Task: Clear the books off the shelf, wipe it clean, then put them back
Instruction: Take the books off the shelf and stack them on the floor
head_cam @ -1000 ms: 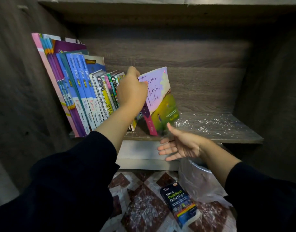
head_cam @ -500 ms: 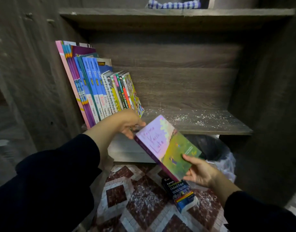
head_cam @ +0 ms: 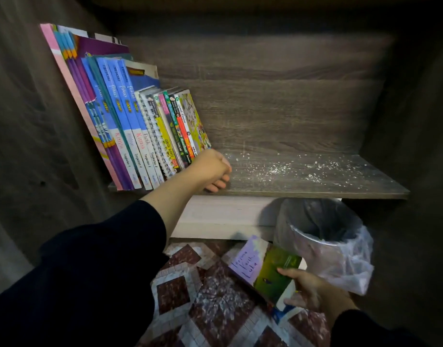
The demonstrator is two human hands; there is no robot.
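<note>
Several books (head_cam: 130,116) lean left on the dark wooden shelf (head_cam: 315,186), which is strewn with white dust on its bare right part. My left hand (head_cam: 210,171) rests at the shelf's front edge, touching the foot of the rightmost book, fingers curled with nothing clearly held. Low at the right, my right hand (head_cam: 310,291) grips a purple-and-green book (head_cam: 263,269) just above the floor, over a blue book (head_cam: 280,315) that it mostly hides.
A bin lined with a clear plastic bag (head_cam: 328,244) stands on the floor under the shelf's right half, beside the held book. The floor is patterned red-and-white tile (head_cam: 180,296). Dark cabinet walls close in on both sides.
The purple-and-green book came off the shelf, passed from left hand to right, and went down to the floor. My left hand returned to the remaining row of books.
</note>
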